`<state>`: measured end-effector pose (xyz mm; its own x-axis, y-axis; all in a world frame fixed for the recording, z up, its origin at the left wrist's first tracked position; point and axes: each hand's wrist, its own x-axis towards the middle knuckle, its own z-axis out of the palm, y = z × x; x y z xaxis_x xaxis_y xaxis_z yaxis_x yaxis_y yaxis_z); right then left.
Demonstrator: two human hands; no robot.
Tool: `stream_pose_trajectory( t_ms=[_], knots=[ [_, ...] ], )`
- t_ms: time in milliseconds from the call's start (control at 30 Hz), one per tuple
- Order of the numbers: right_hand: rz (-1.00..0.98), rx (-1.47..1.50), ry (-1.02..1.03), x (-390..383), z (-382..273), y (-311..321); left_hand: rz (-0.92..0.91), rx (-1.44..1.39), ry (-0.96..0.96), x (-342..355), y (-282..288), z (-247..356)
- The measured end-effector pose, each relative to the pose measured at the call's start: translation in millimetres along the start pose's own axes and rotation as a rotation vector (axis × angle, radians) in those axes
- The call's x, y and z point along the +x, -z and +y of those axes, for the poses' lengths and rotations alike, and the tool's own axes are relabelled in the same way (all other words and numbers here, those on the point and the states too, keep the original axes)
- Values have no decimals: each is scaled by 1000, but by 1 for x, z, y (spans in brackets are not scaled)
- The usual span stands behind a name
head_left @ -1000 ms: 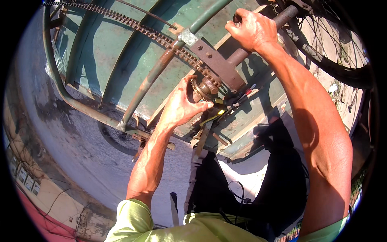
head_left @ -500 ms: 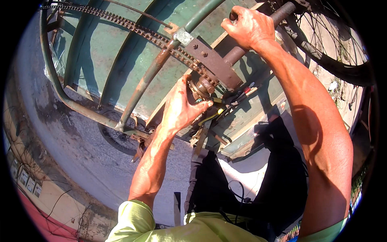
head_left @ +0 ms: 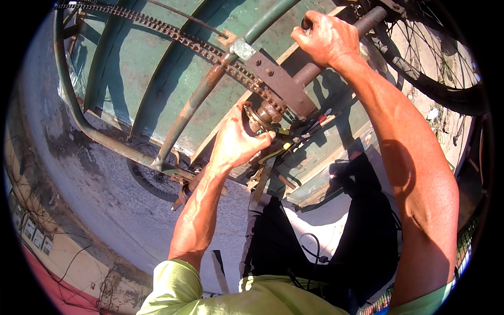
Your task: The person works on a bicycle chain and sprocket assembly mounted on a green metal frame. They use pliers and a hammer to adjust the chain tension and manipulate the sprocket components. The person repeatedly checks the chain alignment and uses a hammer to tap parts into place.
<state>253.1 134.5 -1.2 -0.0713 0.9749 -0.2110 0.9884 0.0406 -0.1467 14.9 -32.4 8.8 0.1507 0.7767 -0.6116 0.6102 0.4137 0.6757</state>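
A rusty axle tube (head_left: 371,21) runs through a brown metal bracket (head_left: 282,83) on a green frame. My right hand (head_left: 331,41) is closed around that tube, at the upper right. At the tube's near end, my left hand (head_left: 235,140) has thumb and fingers around a round metal ring part (head_left: 258,119), beside a rusty sprocket end. A rusty chain (head_left: 194,44) stretches from the upper left to this sprocket, close to my left fingers. My palm hides part of the ring.
Tools with yellow and red handles (head_left: 286,144) lie just beyond my left thumb. Green frame tubing (head_left: 197,102) slants past on the left. A spoked wheel (head_left: 425,63) stands at the upper right. Below are my dark-trousered legs (head_left: 362,231).
The left hand and the ring part have shifted very slightly, with the ring now showing a little farther from the chain. My right hand keeps its hold on the tube.
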Motion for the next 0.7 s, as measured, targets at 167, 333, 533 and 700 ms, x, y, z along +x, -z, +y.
stream_pose_trajectory(
  t_ms=[167, 333, 533, 700],
  knots=[
    [-11, 4, -6, 0, -1, 3, -8, -13, -16, 0, 2, 3],
    [-31, 8, -13, -1, -4, 7, 0, -31, -32, 2, -1, 2],
    [3, -12, 4, -1, -1, 1, 7, -21, -75, 2, -1, 1],
    [7, -17, 1, 0, -1, 1, 33, -2, -104, 1, -2, 2]
  ],
)
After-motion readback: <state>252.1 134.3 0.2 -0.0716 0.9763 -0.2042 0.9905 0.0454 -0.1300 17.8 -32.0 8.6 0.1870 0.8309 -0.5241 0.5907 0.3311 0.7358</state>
